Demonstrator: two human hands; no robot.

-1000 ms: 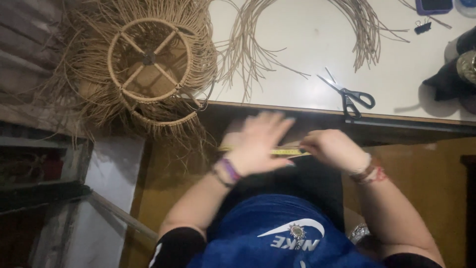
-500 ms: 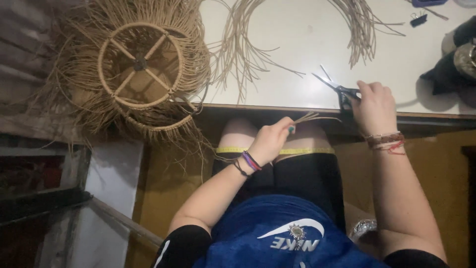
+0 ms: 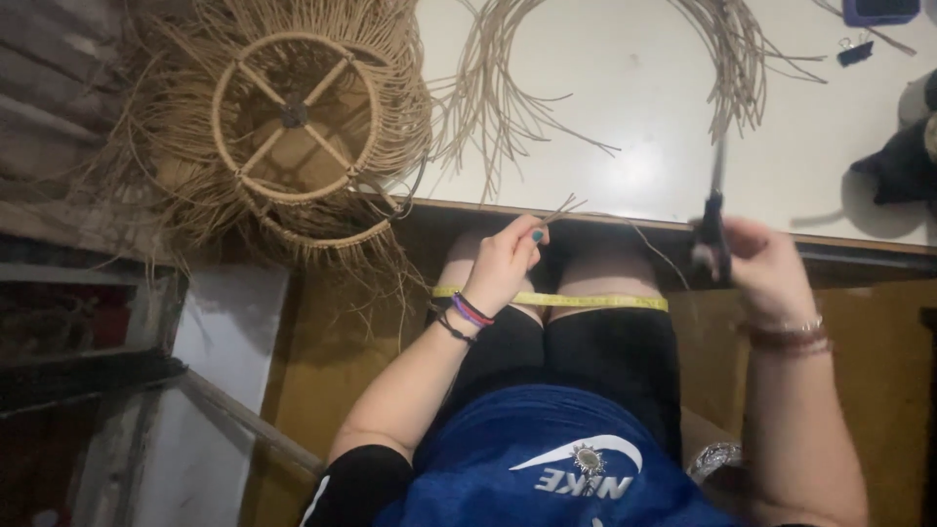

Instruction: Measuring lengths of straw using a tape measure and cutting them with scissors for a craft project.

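Below table edge (image 3: 625,222), two hands: strand (image 3: 560,211), scissors (image 3: 711,229).

Bright glare on white table (image 3: 634,166); dim below; right hand (image 3: 766,263) motion-blurred; corners dark.

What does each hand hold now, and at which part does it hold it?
The left hand pinches thin rattan strands near one end. The right hand holds blurred scissors at the handle end, blades pointing up toward the white table.
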